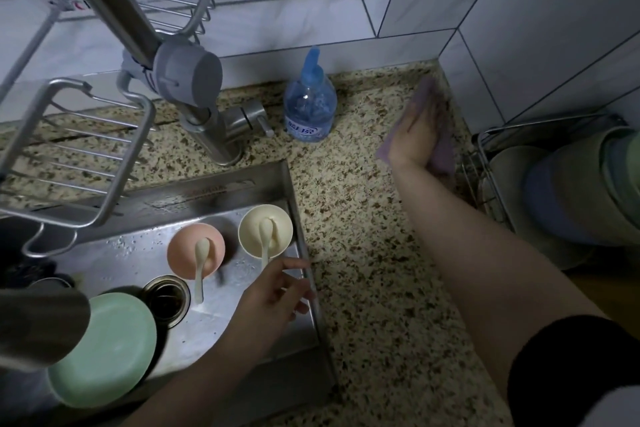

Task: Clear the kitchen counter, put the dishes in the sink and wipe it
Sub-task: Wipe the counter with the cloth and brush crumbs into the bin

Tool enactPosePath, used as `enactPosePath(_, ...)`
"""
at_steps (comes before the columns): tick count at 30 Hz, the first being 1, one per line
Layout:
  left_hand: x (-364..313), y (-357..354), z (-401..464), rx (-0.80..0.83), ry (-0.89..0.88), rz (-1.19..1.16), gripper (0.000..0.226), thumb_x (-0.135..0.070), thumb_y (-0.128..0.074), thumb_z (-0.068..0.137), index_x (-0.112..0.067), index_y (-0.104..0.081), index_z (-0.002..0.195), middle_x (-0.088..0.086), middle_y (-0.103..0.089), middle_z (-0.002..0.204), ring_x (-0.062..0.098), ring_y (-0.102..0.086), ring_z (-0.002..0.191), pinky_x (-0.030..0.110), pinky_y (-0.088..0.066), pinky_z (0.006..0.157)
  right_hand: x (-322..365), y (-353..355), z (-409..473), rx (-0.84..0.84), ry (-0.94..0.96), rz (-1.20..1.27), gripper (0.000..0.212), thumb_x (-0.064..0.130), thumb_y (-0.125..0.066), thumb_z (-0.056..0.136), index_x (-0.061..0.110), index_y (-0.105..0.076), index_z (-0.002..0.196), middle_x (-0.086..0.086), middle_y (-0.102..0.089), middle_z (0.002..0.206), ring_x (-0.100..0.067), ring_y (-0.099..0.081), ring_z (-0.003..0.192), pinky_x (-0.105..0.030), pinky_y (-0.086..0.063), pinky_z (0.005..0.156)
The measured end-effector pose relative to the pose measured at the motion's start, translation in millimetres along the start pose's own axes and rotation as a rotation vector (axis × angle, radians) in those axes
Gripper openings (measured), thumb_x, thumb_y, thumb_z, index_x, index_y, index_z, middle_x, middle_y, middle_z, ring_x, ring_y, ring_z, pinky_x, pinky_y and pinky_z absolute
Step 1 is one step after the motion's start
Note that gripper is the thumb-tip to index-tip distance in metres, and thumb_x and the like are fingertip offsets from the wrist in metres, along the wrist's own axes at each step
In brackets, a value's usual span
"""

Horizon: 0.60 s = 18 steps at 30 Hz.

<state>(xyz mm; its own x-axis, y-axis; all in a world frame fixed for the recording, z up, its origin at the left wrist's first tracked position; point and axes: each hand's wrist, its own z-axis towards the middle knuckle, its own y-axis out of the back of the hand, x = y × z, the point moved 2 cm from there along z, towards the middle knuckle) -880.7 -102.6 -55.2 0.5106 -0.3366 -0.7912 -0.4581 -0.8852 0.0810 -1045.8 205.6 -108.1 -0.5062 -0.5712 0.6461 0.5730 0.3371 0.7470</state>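
Wiping the granite surface [363, 253] works best if the right hand [417, 135], fingers flat on the purple cloth [441, 149] in the far corner, draws overlapping strokes toward the sink [221, 191], where the loosely curled, empty left hand [277, 295] rests on the rim.

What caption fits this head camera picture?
Right hand wipes the counter with a purple cloth; bowls sit in the sink.

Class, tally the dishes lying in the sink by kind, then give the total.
Bowls: 2 (pink bowl, cream bowl)
Spoons: 2 (spoon in pink bowl, spoon in cream bowl)
Plates: 1 (green plate)
Total: 5
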Motion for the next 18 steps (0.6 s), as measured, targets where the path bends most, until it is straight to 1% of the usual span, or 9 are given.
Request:
enactPosePath(1, 2.3, 2.6, 1.1, -0.003, 0.001, -0.002, 0.021, -0.011, -0.054, 0.097, -0.028, -0.060, 0.108, 0.005, -0.073, 0.083, 0.018, -0.068, 0.071, 0.029, -0.052, 0.067, 3.7, -8.9, 7.9, 0.048, 0.038, -0.121, 0.055, 0.032, -0.027, 0.106, 0.006, -0.025, 0.154, -0.012, -0.026, 0.161, -0.027, -0.024, 0.149, -0.032, -0.010, 0.121)
enactPosePath(3, 7.2, 8.7, 2.1, -0.015, 0.009, -0.014, 0.023, -0.008, -0.053, 0.096, -0.026, -0.060, 0.109, 0.005, -0.073, 0.082, 0.018, -0.068, 0.070, 0.027, -0.051, 0.065, 16.8, -20.9, 18.6, 0.105, 0.085, -0.326, 0.058, 0.033, -0.025, 0.106, 0.002, -0.020, 0.155, -0.015, -0.022, 0.162, -0.030, -0.020, 0.149, -0.037, -0.007, 0.122)
enactPosePath(5, 11.5, 14.3, 2.4, -0.023, 0.025, -0.017, 0.024, -0.006, -0.052, 0.097, -0.024, -0.061, 0.109, 0.005, -0.073, 0.082, 0.018, -0.067, 0.069, 0.026, -0.051, 0.065, 26.4, -31.4, 23.8, 0.165, 0.149, -0.408, 0.059, 0.033, -0.022, 0.106, -0.002, -0.019, 0.154, -0.019, -0.024, 0.161, -0.030, -0.019, 0.150, -0.038, -0.006, 0.123)
enactPosePath(8, 19.6, 20.8, 4.3, -0.035, 0.054, -0.009, 0.023, -0.006, -0.052, 0.097, -0.022, -0.061, 0.110, 0.004, -0.073, 0.082, 0.017, -0.067, 0.069, 0.027, -0.051, 0.066, 34.6, -40.2, 14.1, 0.190, 0.242, -0.383, 0.058, 0.031, -0.022, 0.106, -0.005, -0.024, 0.151, -0.021, -0.030, 0.158, -0.029, -0.025, 0.148, -0.034, -0.010, 0.123)
enactPosePath(11, 22.1, 22.3, 3.5, -0.026, 0.065, -0.004, 0.022, -0.008, -0.052, 0.097, -0.021, -0.060, 0.112, 0.004, -0.073, 0.083, 0.019, -0.067, 0.070, 0.027, -0.052, 0.066, 39.6, -39.4, -6.9, 0.231, 0.392, -0.261, 0.057, 0.030, -0.025, 0.105, -0.005, -0.029, 0.150, -0.021, -0.034, 0.156, -0.028, -0.031, 0.146, -0.034, -0.019, 0.122)
enactPosePath(13, 20.7, 21.7, 2.6, -0.017, 0.065, -0.013, 0.022, -0.008, -0.051, 0.098, -0.021, -0.061, 0.112, 0.005, -0.073, 0.083, 0.019, -0.067, 0.071, 0.026, -0.052, 0.066, 39.5, -38.7, -16.2, 0.270, 0.474, -0.206, 0.056, 0.029, -0.027, 0.104, -0.003, -0.032, 0.150, -0.019, -0.037, 0.155, -0.028, -0.033, 0.145, -0.034, -0.022, 0.121)
enactPosePath(18, 17.3, 22.0, 1.4, -0.021, 0.046, -0.007, 0.024, -0.007, -0.050, 0.098, -0.024, -0.061, 0.111, 0.005, -0.073, 0.084, 0.018, -0.067, 0.072, 0.029, -0.052, 0.068, 36.9, -37.1, -20.6, 0.376, 0.663, -0.150, 0.053, 0.030, -0.032, 0.103, 0.001, -0.039, 0.148, -0.016, -0.041, 0.153, -0.026, -0.037, 0.144, -0.034, -0.023, 0.122)
